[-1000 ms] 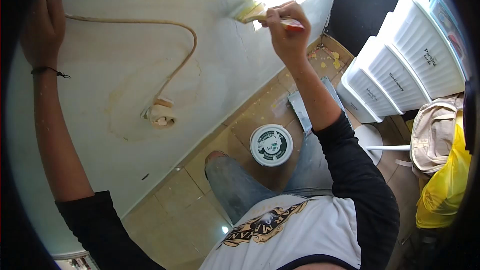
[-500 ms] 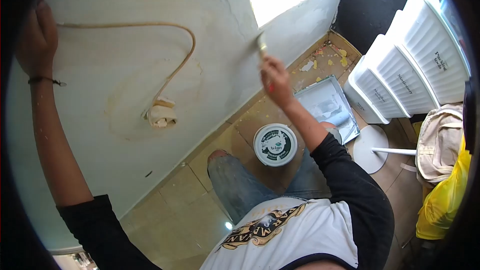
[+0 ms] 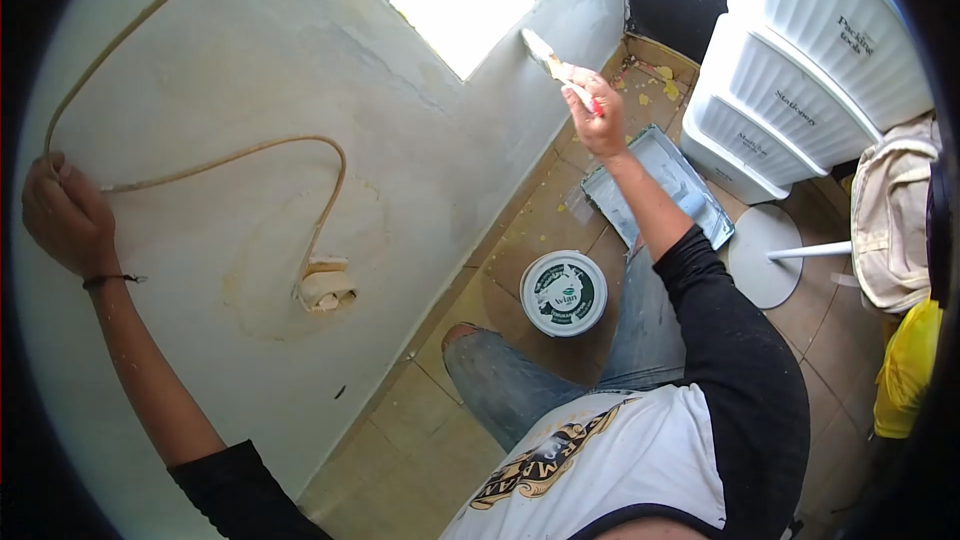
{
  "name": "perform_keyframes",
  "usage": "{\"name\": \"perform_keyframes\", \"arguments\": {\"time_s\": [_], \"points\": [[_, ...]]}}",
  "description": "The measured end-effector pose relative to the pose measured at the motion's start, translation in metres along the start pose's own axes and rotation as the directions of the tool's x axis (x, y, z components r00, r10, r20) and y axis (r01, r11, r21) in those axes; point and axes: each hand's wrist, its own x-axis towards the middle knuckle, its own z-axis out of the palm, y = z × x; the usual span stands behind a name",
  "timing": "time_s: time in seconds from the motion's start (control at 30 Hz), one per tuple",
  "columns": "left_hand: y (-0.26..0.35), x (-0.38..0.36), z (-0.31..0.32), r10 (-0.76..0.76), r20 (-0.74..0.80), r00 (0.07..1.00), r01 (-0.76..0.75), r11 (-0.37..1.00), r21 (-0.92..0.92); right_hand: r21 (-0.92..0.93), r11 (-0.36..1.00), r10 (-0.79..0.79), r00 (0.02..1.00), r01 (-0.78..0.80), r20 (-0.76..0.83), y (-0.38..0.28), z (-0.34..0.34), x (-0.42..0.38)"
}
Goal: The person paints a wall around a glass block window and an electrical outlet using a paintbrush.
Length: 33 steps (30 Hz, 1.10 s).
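Note:
My right hand [image 3: 597, 118] grips a paintbrush [image 3: 548, 56] by its handle, which has a red part. The whitish bristles are at the wall [image 3: 430, 170], just right of the bright window's lower corner. At the far left, my left hand [image 3: 68, 215] is closed round a brownish cable [image 3: 215, 155] and lies against the wall. From there the cable bends down to a cream wall fitting [image 3: 328, 288]. A lidded Avian paint bucket [image 3: 563, 293] stands on the floor between my legs. Beyond my right forearm lies a paint tray [image 3: 655, 165] with pale paint.
Labelled white storage bins [image 3: 800, 95] are stacked at the right. Near them are a round white stand base [image 3: 765, 255], a beige bag [image 3: 893, 215] and a yellow plastic bag [image 3: 908, 370]. Yellow and white flakes [image 3: 642, 90] litter the tiles by the wall corner.
My view has shifted, bringing more cable and window into sight. My right hand has moved the brush rightward along the wall, away from the window corner. My left hand still holds the cable.

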Motion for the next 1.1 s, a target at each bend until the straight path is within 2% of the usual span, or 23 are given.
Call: {"name": "perform_keyframes", "arguments": {"time_s": [0.03, 0.07, 0.2, 0.27, 0.33, 0.37, 0.43, 0.47, 0.53, 0.6, 0.67, 0.7, 0.77, 0.8, 0.87, 0.93, 1.0, 1.03, 1.1], "points": [[0.001, 0.000, -0.001, -0.001, 0.008, 1.000, 0.001, 1.000, 0.002, -0.155, 0.982, -0.121, 0.991, 0.111, -0.056, -0.010, 0.008, -0.004], [0.003, 0.003, -0.003, 0.013, -0.009, 1.000, -0.013, 1.000, 0.022, -0.227, 0.965, -0.147, 0.987, 0.128, -0.066, -0.014, 0.021, -0.013], [0.008, 0.013, -0.011, 0.095, -0.059, 0.994, -0.091, 0.993, 0.070, -0.220, 0.974, -0.059, 0.996, 0.044, -0.060, -0.036, 0.099, -0.091], [0.020, 0.021, -0.018, 0.121, -0.089, 0.989, -0.112, 0.989, 0.099, -0.148, 0.988, -0.023, 0.992, 0.041, 0.124, -0.075, 0.112, -0.131], [0.023, 0.022, -0.019, 0.126, -0.100, 0.987, -0.117, 0.988, 0.099, 0.008, 0.995, -0.100, 0.963, 0.101, 0.251, -0.106, 0.105, -0.147], [0.024, 0.022, -0.019, 0.118, -0.106, 0.987, -0.107, 0.989, 0.102, 0.011, 0.995, -0.097, 0.964, 0.098, 0.248, -0.102, 0.105, -0.151], [0.021, 0.022, -0.017, 0.116, -0.089, 0.989, -0.106, 0.988, 0.112, 0.245, 0.969, -0.150, 0.886, 0.042, 0.440, -0.095, 0.101, -0.164], [0.019, 0.020, -0.017, 0.109, -0.074, 0.991, -0.100, 0.988, 0.121, 0.247, 0.968, -0.144, 0.885, 0.034, 0.443, -0.090, 0.097, -0.164], [0.013, 0.017, -0.014, 0.122, -0.073, 0.990, -0.113, 0.987, 0.118, 0.320, 0.947, -0.176, 0.811, -0.015, 0.558, -0.069, 0.088, -0.146], [0.008, 0.016, -0.012, 0.138, -0.068, 0.988, -0.130, 0.985, 0.114, 0.263, 0.956, -0.044, 0.830, -0.126, 0.557, -0.052, 0.072, -0.127], [0.004, 0.016, -0.010, 0.151, -0.060, 0.987, -0.143, 0.982, 0.120, 0.200, 0.970, 0.048, 0.912, -0.141, 0.408, -0.038, 0.054, -0.115], [0.003, 0.016, -0.009, 0.155, -0.054, 0.986, -0.148, 0.981, 0.122, 0.202, 0.968, 0.050, 0.909, -0.145, 0.415, -0.037, 0.050, -0.118], [0.001, 0.015, -0.009, 0.158, -0.062, 0.986, -0.148, 0.979, 0.139, 0.039, 0.986, 0.149, 0.971, -0.159, 0.185, -0.033, 0.044, -0.121], [0.001, 0.015, -0.008, 0.157, -0.061, 0.986, -0.147, 0.978, 0.145, 0.040, 0.986, 0.150, 0.969, -0.161, 0.195, -0.034, 0.049, -0.126], [0.001, 0.012, -0.009, 0.142, -0.052, 0.988, -0.131, 0.976, 0.174, -0.119, 0.986, 0.130, 0.987, -0.119, 0.094, -0.040, 0.072, -0.150], [0.003, 0.013, -0.010, 0.115, -0.030, 0.993, -0.109, 0.981, 0.159, -0.129, 0.983, 0.161, 0.960, -0.134, 0.229, -0.045, 0.102, -0.193], [0.002, 0.016, -0.010, 0.101, -0.014, 0.995, -0.098, 0.986, 0.133, -0.046, 0.997, 0.078, 0.915, -0.065, 0.396, -0.052, 0.123, -0.240], [0.001, 0.017, -0.010, 0.139, -0.034, 0.990, -0.134, 0.983, 0.125, -0.045, 0.997, 0.079, 0.916, -0.067, 0.392, -0.056, 0.123, -0.245], [-0.001, 0.015, -0.008, 0.173, -0.053, 0.984, -0.166, 0.979, 0.117, 0.207, 0.970, -0.061, 0.695, -0.129, 0.717, -0.062, 0.115, -0.248]]}}
